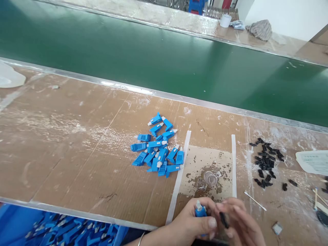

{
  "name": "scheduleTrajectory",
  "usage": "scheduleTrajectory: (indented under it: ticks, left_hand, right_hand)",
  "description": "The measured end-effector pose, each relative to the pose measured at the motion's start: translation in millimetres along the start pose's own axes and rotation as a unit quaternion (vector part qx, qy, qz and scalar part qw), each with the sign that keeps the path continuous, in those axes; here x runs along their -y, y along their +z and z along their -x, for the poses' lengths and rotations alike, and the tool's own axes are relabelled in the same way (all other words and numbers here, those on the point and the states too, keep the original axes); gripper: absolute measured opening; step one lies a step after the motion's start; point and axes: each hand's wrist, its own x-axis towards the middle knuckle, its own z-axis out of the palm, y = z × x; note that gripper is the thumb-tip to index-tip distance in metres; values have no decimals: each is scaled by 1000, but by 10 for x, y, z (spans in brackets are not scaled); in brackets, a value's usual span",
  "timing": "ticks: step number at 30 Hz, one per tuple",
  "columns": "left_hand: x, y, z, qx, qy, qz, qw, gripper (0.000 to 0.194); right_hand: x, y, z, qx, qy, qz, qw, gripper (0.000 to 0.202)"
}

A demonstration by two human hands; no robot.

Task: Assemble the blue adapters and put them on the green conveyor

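My left hand (188, 223) is closed around a blue plastic piece (200, 210) with a pale tip pointing up. Close beside it on the right, my right hand (242, 222) pinches a small black plastic piece (224, 220). The hands almost meet over the front edge of the worktop, and parts of the fingers are blurred. Beyond them lies a stained board (188, 186) between two white tape strips, with a small clear round thing (210, 178) on it. A pile of blue pieces (162, 154) sits to its left, and a pile of black pieces (266, 160) to its right.
Behind the cardboard-covered worktop (77, 147) runs a green conveyor belt (128, 58) with a metal edge. A cotton swab (255, 201) lies right of my hands. At lower left, a blue bin (20, 222) holds many more blue pieces. A pale sheet (314, 162) lies far right.
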Motion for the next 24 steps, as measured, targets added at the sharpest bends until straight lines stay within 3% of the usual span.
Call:
scheduleTrajectory:
  ticks: [7,19,24]
  left_hand:
    - [-195,-118,74,3,57,21,998,38]
    - [-204,-170,125,-10,60,8,998,34]
    - [-150,-203,109,18,88,4,996,35]
  right_hand:
    - [-317,-144,-436,35,-135,229,963,61]
    - [-296,-109,-573,76,-173,288,939,63]
    - [-284,-123,-552,90,-187,317,926,64]
